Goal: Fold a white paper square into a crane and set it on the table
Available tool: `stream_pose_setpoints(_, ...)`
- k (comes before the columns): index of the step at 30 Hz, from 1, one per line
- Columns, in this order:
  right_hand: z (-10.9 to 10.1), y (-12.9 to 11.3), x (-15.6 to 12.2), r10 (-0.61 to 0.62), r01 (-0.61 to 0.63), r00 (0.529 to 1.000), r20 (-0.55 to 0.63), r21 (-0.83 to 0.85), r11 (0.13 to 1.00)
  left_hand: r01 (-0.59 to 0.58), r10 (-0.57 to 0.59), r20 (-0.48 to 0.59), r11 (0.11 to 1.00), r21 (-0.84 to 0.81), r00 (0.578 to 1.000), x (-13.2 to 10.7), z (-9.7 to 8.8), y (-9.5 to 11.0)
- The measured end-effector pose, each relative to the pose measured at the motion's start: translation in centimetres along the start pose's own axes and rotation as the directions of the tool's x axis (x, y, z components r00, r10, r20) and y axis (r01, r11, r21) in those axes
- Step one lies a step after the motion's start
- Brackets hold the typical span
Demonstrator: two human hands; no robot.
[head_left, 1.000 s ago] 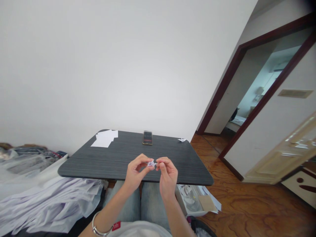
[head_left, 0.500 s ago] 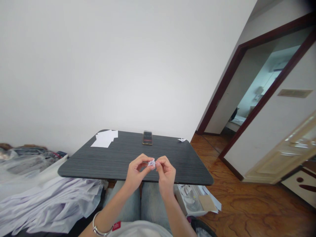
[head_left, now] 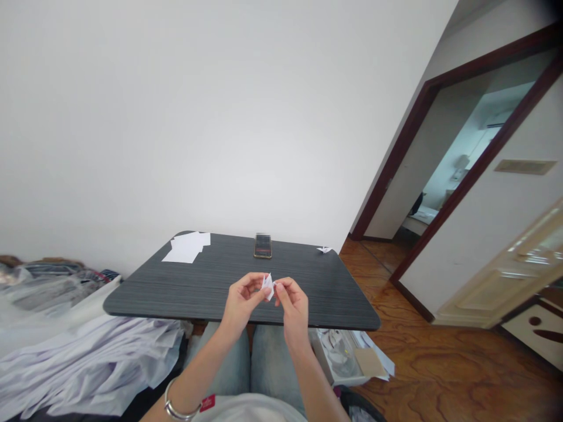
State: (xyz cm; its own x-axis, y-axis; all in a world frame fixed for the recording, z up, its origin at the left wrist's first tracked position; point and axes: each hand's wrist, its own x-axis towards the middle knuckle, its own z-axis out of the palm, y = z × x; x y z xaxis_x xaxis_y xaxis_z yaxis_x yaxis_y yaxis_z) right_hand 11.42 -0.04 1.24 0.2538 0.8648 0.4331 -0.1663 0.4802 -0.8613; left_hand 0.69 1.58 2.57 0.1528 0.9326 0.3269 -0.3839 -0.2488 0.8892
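A small piece of folded white paper [head_left: 268, 286] is held up over the front part of the dark table [head_left: 206, 287]. My left hand [head_left: 241, 299] pinches it between thumb and fingers from the left. From the right, my right hand [head_left: 291, 299] pinches its right edge with thumb and forefinger. Pointed corners of the paper stick up between the hands. At the table's back right lies a small folded paper figure [head_left: 324, 249], apart from both hands.
White paper sheets [head_left: 183, 247] overlap at the table's back left. A phone [head_left: 263, 246] stands near the back edge. Below the right side is a box [head_left: 341, 357] of odds and ends. White cloth [head_left: 97, 363] is heaped at the left. A doorway [head_left: 440, 158] opens at the right.
The folded paper has turned in my fingers, so its pointed corners now stand upright. Both hands have shifted slightly; the things on the table have stayed put.
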Motion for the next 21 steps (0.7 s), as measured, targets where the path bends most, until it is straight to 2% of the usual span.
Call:
stream_pose_setpoints(7,-0.15,0.25,0.49,-0.073,0.072,0.997,-0.014,-0.055,0.996,0.054,-0.054,0.023,0.998,0.020,0.998,-0.05,-0.01,-0.15)
stream_pose_setpoints(11,-0.22,0.05,0.43,-0.026,0.027,1.000,0.012,-0.022,0.999,0.059,-0.059,0.015,0.998,0.006,0.998,-0.12,0.05,-0.11)
stream_pose_setpoints(14,-0.15,0.16,0.11,0.030,-0.030,1.000,0.007,0.021,0.999,0.060,-0.060,-0.031,0.998,-0.022,0.998,-0.10,0.15,-0.01)
stream_pose_setpoints(17,-0.08,0.54,-0.22,0.025,-0.024,0.999,-0.028,0.028,0.999,0.057,-0.062,-0.070,0.995,-0.077,0.996,-0.03,0.18,-0.02)
stream_pose_setpoints(21,-0.06,0.84,-0.28,0.023,-0.022,0.998,-0.052,0.002,1.000,0.055,-0.061,-0.056,0.993,-0.104,0.997,0.04,0.08,-0.20)
